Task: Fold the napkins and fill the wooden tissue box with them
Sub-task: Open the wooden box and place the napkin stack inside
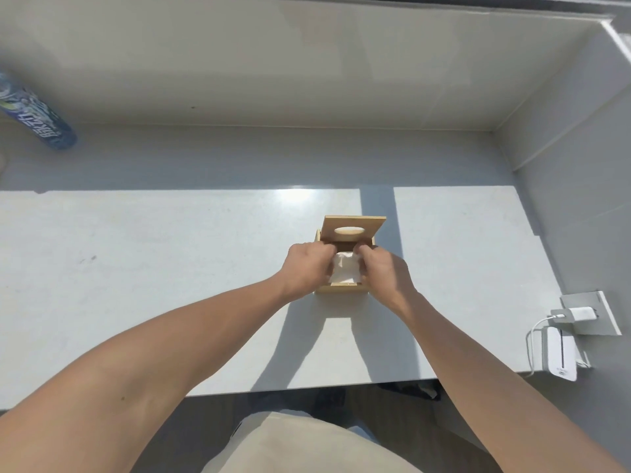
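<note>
Wooden tissue box (344, 289) sits mid-table (136, 268), lid (353, 228) tipped back for access. Left hand (307, 268) and right hand (384, 271) both curl onto the white napkins (346, 271) inside, apparently pressing them level.

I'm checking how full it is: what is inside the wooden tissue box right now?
White folded napkins lie inside the open square wooden tissue box, pressed by the left hand and right hand. How many, and the box's bottom, stay hidden beneath them.
</note>
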